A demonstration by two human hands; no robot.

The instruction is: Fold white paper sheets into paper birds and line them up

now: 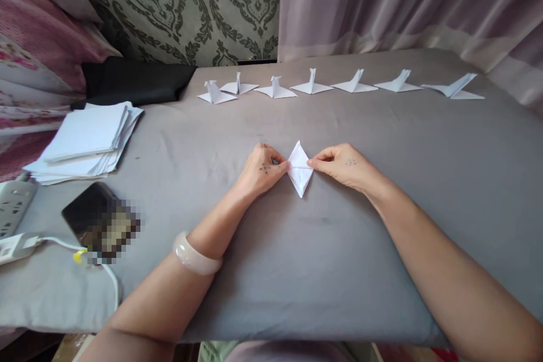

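A small white paper folded into a diamond shape [299, 172] lies on the grey cloth-covered table [297, 271]. My left hand [261, 168] pinches its left corner with closed fingers. My right hand [343, 164] pinches its right corner the same way. A pale bangle [193, 255] sits on my left wrist. Along the far side of the table stands a row of several finished white paper birds [311, 83].
A stack of white square sheets [85, 141] lies at the left. Nearer me are a dark phone [99, 220], a white charger with cable [17, 246] and a power strip [12, 203]. A black cloth [136, 82] lies at the back left. Curtains hang behind.
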